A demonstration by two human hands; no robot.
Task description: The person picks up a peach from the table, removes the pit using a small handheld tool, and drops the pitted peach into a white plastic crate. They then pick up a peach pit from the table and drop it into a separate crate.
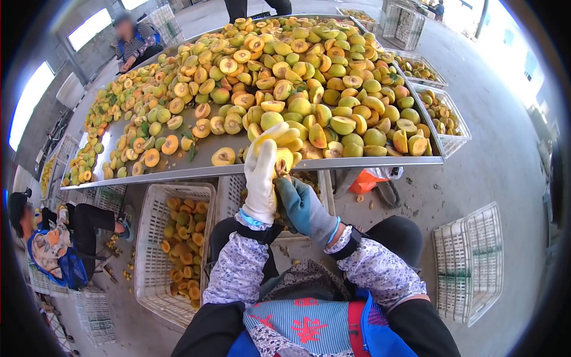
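My left hand (263,172), in a white and yellow glove, is closed around a cut yellow fruit (284,158) just over the table's front edge. My right hand (302,208), in a blue-grey glove, is pinched at the brown pit area on the fruit's lower side; whether its fingers grip the pit or a small tool is hidden. Behind both hands, halved and whole yellow-green fruits (300,107) are heaped on the metal table (208,169).
A white crate (156,238) with halved fruit stands below left, another crate (324,196) under my hands. An upright crate (470,262) is at right. Fruit crates (455,140) flank the table's right side. People (135,44) sit at far left and lower left (53,244).
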